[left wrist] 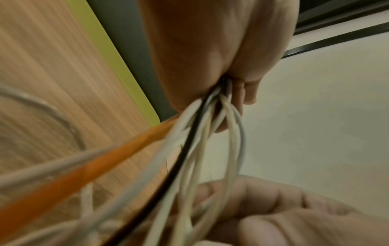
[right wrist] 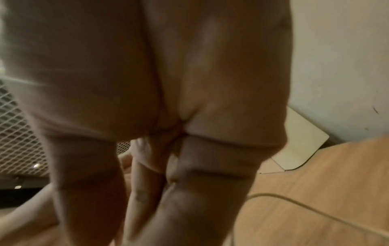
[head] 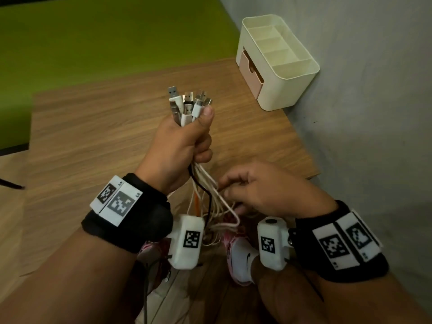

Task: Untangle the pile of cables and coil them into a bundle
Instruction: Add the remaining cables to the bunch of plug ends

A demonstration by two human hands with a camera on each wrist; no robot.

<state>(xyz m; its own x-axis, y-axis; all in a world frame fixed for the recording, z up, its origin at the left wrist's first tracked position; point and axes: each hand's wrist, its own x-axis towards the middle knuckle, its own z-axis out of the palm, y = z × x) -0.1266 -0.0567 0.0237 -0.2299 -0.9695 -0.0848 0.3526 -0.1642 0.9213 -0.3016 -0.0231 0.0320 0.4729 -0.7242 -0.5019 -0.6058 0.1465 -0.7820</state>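
While gathered at the plug ends, not yet coiled.

Head view: cables (head: 205, 195) clamped in the fist of the left hand (head: 180, 141), held above the counter (head: 93, 127), USB plugs fanned upward past the thumb. Loose lengths hanging below the fist, past the counter edge toward the floor, looped and crossed; among the white strands, one black cable (head: 203, 187) and one orange cable (head: 196, 202). Right hand (head: 264, 190) just below and beside the fist, fingers bent in among the hanging strands; pinched on one or merely combing, cannot tell. Cream organiser (head: 280, 64) well apart, against the wall.

Left wrist view: left hand (left wrist: 200, 50) wrapped tight round the cables (left wrist: 210, 133), strands spreading out from under the little finger, orange cable (left wrist: 105, 158) angling off to one side. Right hand (left wrist: 273, 216) behind the strands, blurred.

Right wrist view: right hand (right wrist: 168, 83) filling the picture, fingers pointing down; grip hidden. One white strand (right wrist: 294, 203) trailing over the counter (right wrist: 315, 183).

Likely hazards: crossings drawn into a knot if pulled downward against the clamped fist; plugs slipping out of line if the fist loosens; dangling loops snagging on the counter edge.
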